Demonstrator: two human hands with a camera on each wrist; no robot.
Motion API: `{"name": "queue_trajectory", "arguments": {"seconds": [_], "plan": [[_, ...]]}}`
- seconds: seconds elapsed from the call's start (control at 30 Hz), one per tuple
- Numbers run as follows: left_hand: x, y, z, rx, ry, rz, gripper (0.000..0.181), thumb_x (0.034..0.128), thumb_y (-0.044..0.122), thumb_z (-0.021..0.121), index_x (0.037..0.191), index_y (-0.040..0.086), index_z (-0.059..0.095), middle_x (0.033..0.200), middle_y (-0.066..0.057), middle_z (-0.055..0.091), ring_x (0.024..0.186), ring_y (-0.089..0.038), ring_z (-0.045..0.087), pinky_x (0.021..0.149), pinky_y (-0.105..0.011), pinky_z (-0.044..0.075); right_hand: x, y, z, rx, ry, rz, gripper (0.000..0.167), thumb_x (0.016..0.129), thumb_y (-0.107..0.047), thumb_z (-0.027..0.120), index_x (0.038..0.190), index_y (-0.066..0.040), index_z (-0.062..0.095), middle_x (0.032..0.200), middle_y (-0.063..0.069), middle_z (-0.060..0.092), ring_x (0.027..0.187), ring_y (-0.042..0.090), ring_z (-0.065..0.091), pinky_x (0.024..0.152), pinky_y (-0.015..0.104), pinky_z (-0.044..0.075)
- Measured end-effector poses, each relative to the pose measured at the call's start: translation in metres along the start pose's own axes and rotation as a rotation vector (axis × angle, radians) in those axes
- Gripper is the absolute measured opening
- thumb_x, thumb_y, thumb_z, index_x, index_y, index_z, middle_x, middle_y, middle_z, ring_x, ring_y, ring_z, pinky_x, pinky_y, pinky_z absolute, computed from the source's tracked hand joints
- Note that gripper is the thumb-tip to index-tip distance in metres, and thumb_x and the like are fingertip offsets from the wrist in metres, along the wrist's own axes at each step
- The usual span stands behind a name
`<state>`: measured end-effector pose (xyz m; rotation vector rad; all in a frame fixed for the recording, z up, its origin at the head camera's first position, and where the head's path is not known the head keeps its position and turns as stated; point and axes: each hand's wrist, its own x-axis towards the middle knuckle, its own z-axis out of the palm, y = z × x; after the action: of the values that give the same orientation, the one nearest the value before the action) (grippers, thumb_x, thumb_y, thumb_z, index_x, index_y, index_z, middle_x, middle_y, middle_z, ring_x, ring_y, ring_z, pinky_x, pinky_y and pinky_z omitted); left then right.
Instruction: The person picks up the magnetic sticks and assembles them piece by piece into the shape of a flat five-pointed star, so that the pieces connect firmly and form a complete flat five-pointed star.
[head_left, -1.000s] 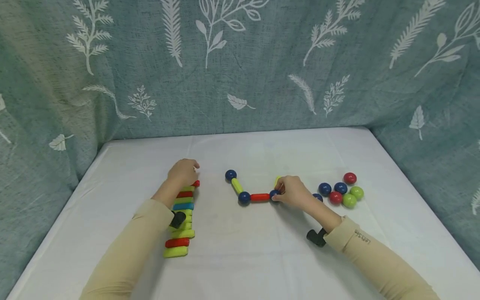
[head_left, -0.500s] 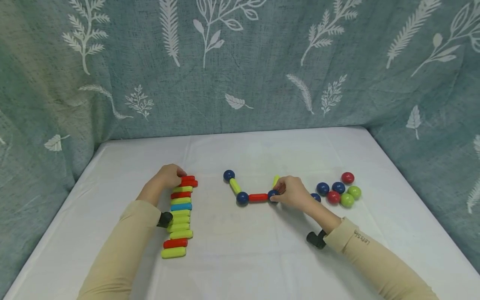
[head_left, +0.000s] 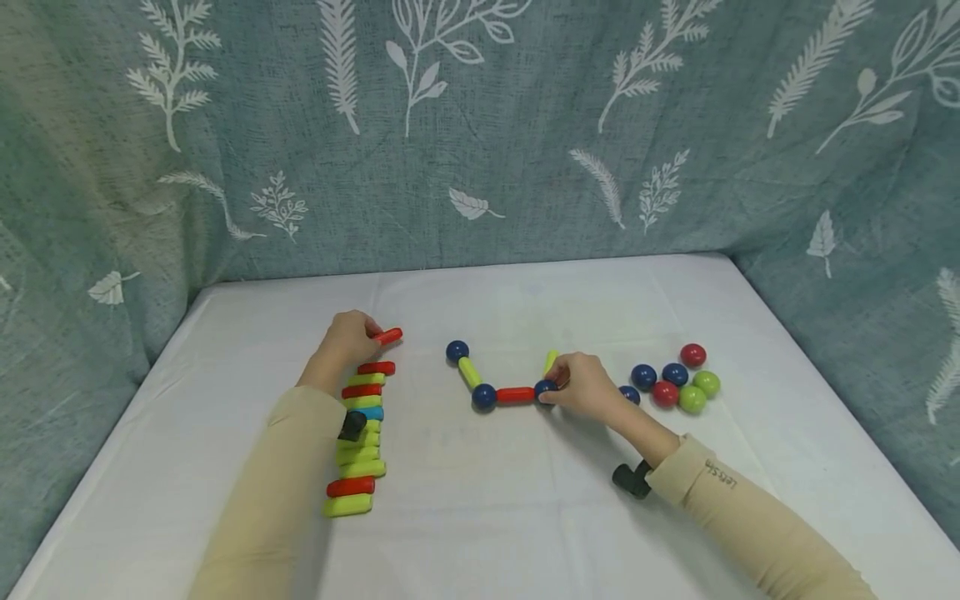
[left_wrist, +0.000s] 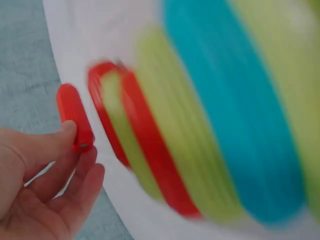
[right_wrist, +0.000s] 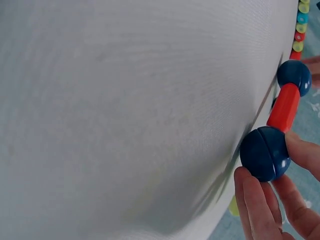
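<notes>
My left hand (head_left: 351, 340) pinches a red stick (head_left: 389, 336) by its near end, above the far end of a column of sticks. In the left wrist view thumb and fingers hold that red stick (left_wrist: 75, 117), beside the blurred column. My right hand (head_left: 588, 386) grips a blue ball (head_left: 546, 392) at the right end of a red stick (head_left: 515, 396). From there a yellow-green stick (head_left: 551, 360) runs away from me, partly behind the fingers. At the left end, another blue ball (head_left: 484, 397) joins a yellow-green stick (head_left: 470, 372) topped by a blue ball (head_left: 457, 352).
The column of red, yellow-green and blue sticks (head_left: 356, 469) lies on the left of the white table (head_left: 465, 517). Right of my right hand sit several loose balls, among them a red one (head_left: 693, 355) and a green one (head_left: 692, 399). A patterned cloth (head_left: 525, 200) hangs behind.
My left hand has taken a red stick from the far end of the column and moved it away from me and slightly right. My right hand keeps its hold.
</notes>
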<state>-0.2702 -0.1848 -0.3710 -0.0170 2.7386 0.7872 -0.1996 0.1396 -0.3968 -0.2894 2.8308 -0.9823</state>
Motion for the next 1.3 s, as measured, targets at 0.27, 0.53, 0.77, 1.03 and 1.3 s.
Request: {"name": "queue_trajectory", "arguments": {"seconds": [0.27, 0.53, 0.77, 1.03, 1.3], "plan": [[0.021, 0.048, 0.028, -0.075, 0.104, 0.08, 0.028, 0.0863, 0.008, 0.058, 0.111, -0.005, 0.061, 0.107, -0.02, 0.06, 0.097, -0.029, 0.054, 0.086, -0.037, 0.044, 0.0, 0.002, 0.0, 0.0, 0.005, 0.008, 0.022, 0.071, -0.012, 0.078, 0.084, -0.002, 0.065, 0.076, 0.004, 0.062, 0.07, 0.015, 0.056, 0.062, 0.026, 0.048], [0.027, 0.08, 0.056, -0.194, 0.073, 0.039, 0.028, 0.0856, 0.013, 0.063, 0.11, -0.001, 0.063, 0.107, -0.017, 0.059, 0.091, -0.024, 0.055, 0.077, -0.031, 0.048, 0.0, -0.001, -0.002, -0.006, 0.008, 0.002, 0.022, 0.071, -0.013, 0.078, 0.084, -0.001, 0.065, 0.077, 0.005, 0.062, 0.07, 0.015, 0.056, 0.063, 0.027, 0.048], [0.026, 0.085, 0.064, -0.171, 0.061, 0.021, 0.028, 0.0863, 0.013, 0.062, 0.109, -0.003, 0.062, 0.107, -0.017, 0.058, 0.089, -0.022, 0.055, 0.073, -0.028, 0.049, 0.002, -0.002, -0.003, 0.001, 0.006, 0.006, 0.022, 0.071, -0.012, 0.078, 0.084, -0.002, 0.065, 0.077, 0.004, 0.062, 0.071, 0.015, 0.056, 0.064, 0.027, 0.048], [0.016, 0.084, 0.067, -0.157, 0.027, 0.065, 0.039, 0.084, 0.011, 0.062, 0.121, -0.001, 0.056, 0.112, -0.016, 0.06, 0.099, -0.024, 0.056, 0.082, -0.031, 0.048, 0.003, -0.001, 0.001, 0.023, -0.007, -0.022, 0.022, 0.07, -0.009, 0.078, 0.084, 0.0, 0.063, 0.077, 0.005, 0.062, 0.07, 0.016, 0.057, 0.063, 0.026, 0.048], [0.011, 0.079, 0.073, -0.297, 0.097, 0.053, 0.036, 0.0817, 0.013, 0.068, 0.115, 0.001, 0.061, 0.108, -0.014, 0.064, 0.102, -0.025, 0.056, 0.086, -0.034, 0.046, 0.0, 0.001, -0.003, -0.013, -0.051, -0.058, 0.022, 0.074, -0.012, 0.075, 0.089, -0.001, 0.063, 0.081, 0.005, 0.062, 0.074, 0.016, 0.058, 0.065, 0.026, 0.049]]}}
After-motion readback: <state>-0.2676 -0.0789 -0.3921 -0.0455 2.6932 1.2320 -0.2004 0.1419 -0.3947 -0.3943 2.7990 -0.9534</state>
